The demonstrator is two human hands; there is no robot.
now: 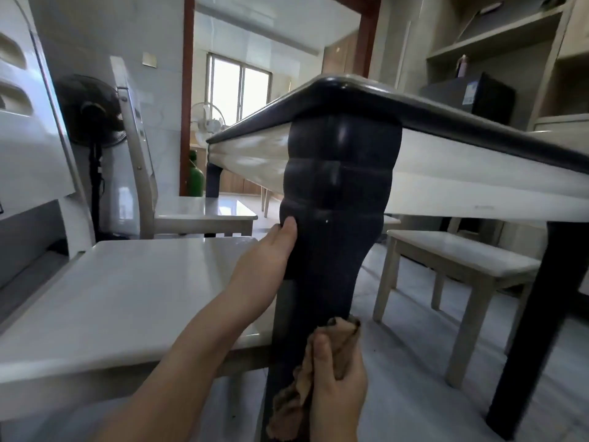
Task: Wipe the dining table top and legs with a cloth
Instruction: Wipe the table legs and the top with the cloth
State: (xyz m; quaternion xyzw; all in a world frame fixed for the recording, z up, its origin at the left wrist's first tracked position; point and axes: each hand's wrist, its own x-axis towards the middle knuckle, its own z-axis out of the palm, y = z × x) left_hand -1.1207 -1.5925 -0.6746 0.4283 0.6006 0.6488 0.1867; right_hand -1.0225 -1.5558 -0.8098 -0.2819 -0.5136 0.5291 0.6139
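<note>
Since I am looking up from below its edge, dining table (478,119): the near corner sits over the middle of my view. Almost none of the top shows, so I cannot tell its condition.
chair (127,298): 1 pale seat just left of that near corner, level with my forearm.
leg (338,173): the dark one under the near corner, 1 of 3 I can see. Its long axis runs upright from the corner down out of frame, ribbed and bulging at the top, narrower below.
left hand (271,260): bare, grasping the leg's left side just under the ribbed part. The thumb is on the front face and the fingers go round behind, out of my sight.
cloth (342,334): brown and bunched, with its upper fold touching the narrow part of the leg, well below the corner. A loose tail hangs down.
right hand (338,384): clenched round the cloth, thumb on top, on the leg's front face below the left hand.
what the move turns on: I judge the unwiped bulge lies straight up the leg's axis from the cloth. The left hand is nearer to it but holds no cloth, so the right hand must stroke along that upright line.
</note>
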